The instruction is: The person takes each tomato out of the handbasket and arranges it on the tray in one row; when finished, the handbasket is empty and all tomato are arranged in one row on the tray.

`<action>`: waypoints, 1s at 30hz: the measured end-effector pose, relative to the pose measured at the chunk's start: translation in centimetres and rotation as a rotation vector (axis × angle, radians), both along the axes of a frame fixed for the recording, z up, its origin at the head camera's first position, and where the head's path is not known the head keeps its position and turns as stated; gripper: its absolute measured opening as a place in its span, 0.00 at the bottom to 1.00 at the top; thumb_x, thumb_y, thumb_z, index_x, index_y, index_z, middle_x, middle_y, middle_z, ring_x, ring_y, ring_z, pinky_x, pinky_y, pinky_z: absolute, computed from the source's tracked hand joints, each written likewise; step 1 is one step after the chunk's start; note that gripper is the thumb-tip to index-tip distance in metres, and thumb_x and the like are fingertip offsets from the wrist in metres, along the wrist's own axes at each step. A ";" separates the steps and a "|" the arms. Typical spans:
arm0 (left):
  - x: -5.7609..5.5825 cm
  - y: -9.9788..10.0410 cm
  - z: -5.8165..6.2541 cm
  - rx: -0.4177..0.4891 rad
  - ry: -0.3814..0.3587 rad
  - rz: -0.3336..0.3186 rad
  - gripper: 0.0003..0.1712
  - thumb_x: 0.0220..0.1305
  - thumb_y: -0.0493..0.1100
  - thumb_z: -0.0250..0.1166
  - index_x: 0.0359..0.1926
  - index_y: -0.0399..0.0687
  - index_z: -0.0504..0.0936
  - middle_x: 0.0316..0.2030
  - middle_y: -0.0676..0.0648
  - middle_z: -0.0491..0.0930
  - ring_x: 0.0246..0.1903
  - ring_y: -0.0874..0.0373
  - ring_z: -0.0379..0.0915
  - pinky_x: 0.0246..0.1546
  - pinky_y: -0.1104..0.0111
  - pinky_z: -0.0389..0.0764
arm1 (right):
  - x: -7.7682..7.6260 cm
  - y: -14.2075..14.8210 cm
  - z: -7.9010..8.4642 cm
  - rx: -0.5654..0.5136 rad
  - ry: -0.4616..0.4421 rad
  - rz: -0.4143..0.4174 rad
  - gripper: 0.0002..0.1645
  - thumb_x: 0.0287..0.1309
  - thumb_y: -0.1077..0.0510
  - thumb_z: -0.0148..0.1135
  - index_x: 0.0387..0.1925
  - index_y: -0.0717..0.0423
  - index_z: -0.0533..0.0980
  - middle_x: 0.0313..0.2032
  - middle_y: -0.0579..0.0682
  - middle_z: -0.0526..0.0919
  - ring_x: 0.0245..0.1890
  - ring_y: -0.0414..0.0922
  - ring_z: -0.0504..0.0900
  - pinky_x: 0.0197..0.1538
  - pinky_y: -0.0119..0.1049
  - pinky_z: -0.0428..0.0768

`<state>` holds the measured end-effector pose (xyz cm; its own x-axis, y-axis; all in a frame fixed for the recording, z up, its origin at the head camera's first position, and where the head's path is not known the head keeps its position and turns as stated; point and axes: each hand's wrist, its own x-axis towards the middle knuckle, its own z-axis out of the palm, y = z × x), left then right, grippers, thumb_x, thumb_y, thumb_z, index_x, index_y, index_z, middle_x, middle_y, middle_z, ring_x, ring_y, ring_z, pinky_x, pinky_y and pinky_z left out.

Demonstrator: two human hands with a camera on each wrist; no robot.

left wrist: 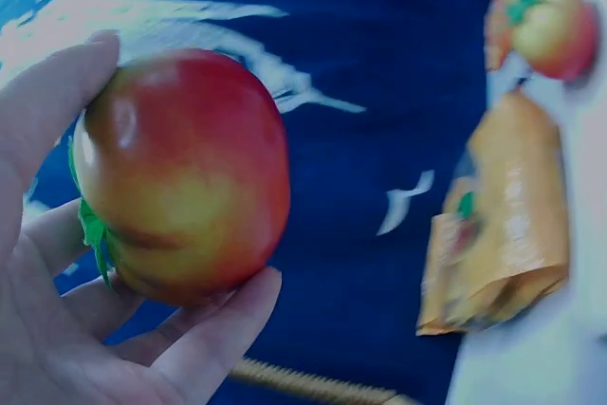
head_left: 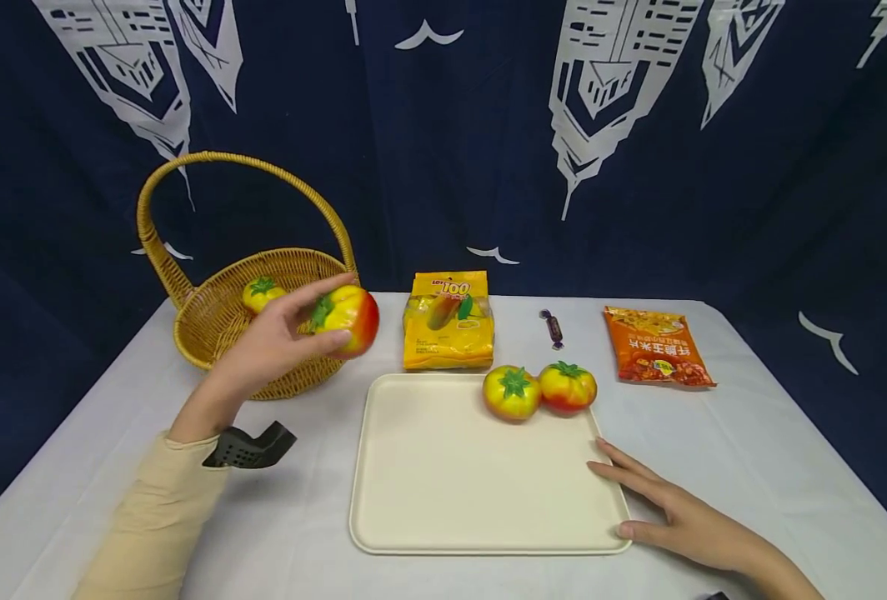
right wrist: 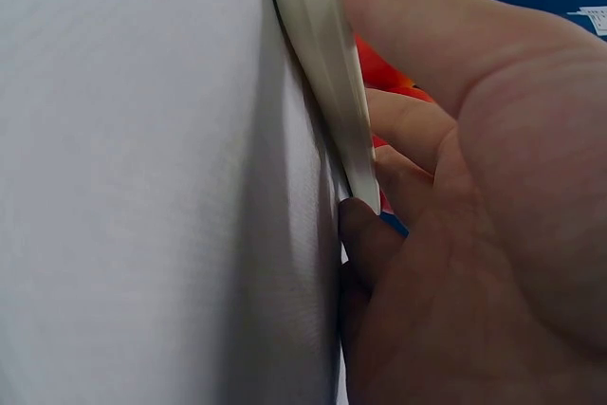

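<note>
My left hand (head_left: 274, 346) grips a red and yellow toy tomato (head_left: 357, 321) with a green leafy top, thumb and fingers spread around it. The left wrist view shows the held tomato (left wrist: 190, 177) from its red underside. In the head view, it overlaps the right rim of a wicker basket (head_left: 196, 329), where another toy tomato (head_left: 261, 293) lies. Two more, a yellower tomato (head_left: 511, 393) and a redder tomato (head_left: 568, 388), sit side by side at the far right corner of a cream tray (head_left: 481, 483). Along the tray's right edge rests my right hand (head_left: 687, 517), fingers extended.
Behind the tray stands a yellow snack bag (head_left: 448, 325). To its right lie a small dark wrapped candy (head_left: 554, 329) and an orange snack packet (head_left: 657, 346). The basket's tall handle (head_left: 244, 158) arches up before a dark blue curtain (head_left: 443, 150).
</note>
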<state>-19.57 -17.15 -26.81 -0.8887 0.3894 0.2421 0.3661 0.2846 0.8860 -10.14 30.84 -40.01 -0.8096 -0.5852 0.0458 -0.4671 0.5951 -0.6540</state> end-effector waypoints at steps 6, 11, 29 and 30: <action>-1.3 4.5 -3.1 -0.065 0.005 -0.086 0.38 0.55 0.44 0.71 0.66 0.49 0.67 0.62 0.46 0.62 0.55 0.48 0.65 0.45 0.64 0.76 | 0.0 0.1 0.0 0.001 0.002 0.005 0.36 0.59 0.50 0.61 0.68 0.45 0.62 0.71 0.49 0.49 0.64 0.22 0.42 0.56 0.21 0.52; -2.3 7.5 -5.7 -0.103 -0.071 -0.125 0.38 0.54 0.48 0.71 0.65 0.51 0.69 0.59 0.47 0.65 0.57 0.50 0.62 0.50 0.61 0.73 | 0.0 0.1 -0.2 -0.009 -0.004 0.004 0.35 0.59 0.50 0.61 0.67 0.45 0.62 0.71 0.49 0.49 0.64 0.22 0.42 0.56 0.21 0.51; -4.1 10.7 -9.9 -0.279 0.020 -0.163 0.38 0.50 0.50 0.73 0.62 0.48 0.72 0.55 0.49 0.70 0.53 0.57 0.64 0.54 0.63 0.67 | 0.1 -0.1 -0.1 -0.010 0.043 -0.003 0.36 0.58 0.50 0.62 0.67 0.46 0.63 0.71 0.49 0.50 0.65 0.24 0.43 0.56 0.19 0.49; -4.1 10.7 -10.1 -0.290 0.029 -0.166 0.39 0.50 0.51 0.74 0.62 0.48 0.72 0.55 0.48 0.70 0.53 0.57 0.64 0.55 0.63 0.66 | 0.2 -0.1 -0.2 -0.014 0.039 -0.003 0.36 0.58 0.50 0.63 0.67 0.46 0.63 0.71 0.50 0.50 0.65 0.24 0.43 0.56 0.19 0.49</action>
<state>-23.64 -6.43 -36.88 -0.8016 0.5849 0.1242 0.4526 0.4579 0.7652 -9.97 30.73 -40.20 -0.8089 -0.5816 0.0857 -0.4907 0.5876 -0.6434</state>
